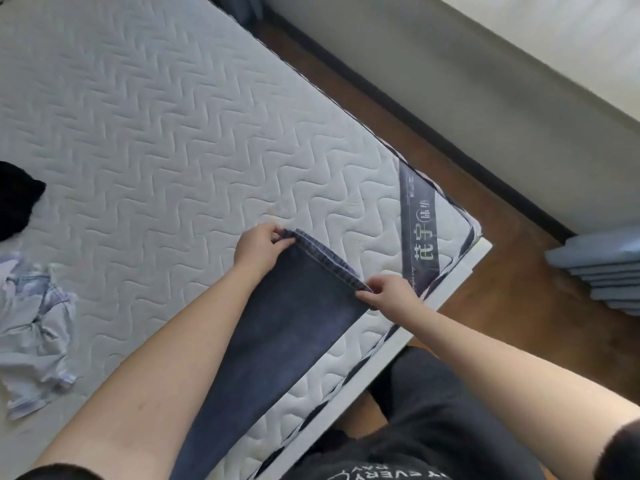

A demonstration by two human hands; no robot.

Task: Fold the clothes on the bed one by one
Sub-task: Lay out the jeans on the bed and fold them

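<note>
Nearest, dark blue denim jeans [277, 344] stretch along the white quilted mattress's [156, 133] near right edge. Left hand [258, 249] and right hand [389, 294] each pinch a hem corner. Crumpled pale blue clothing [34, 334] lies at the left.

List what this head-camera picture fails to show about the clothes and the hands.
- Dark denim garment: its lower end is cut off by the bottom edge, partly behind the left forearm; its type is unclear.
- Black item: cut off by the left edge; unidentifiable.
- Pale blue crumpled garment: bunched, partly cut off at left.
- Left hand and right hand: fingertips curl round the hem, hidden.
- Mattress label: small print blurred.
</note>
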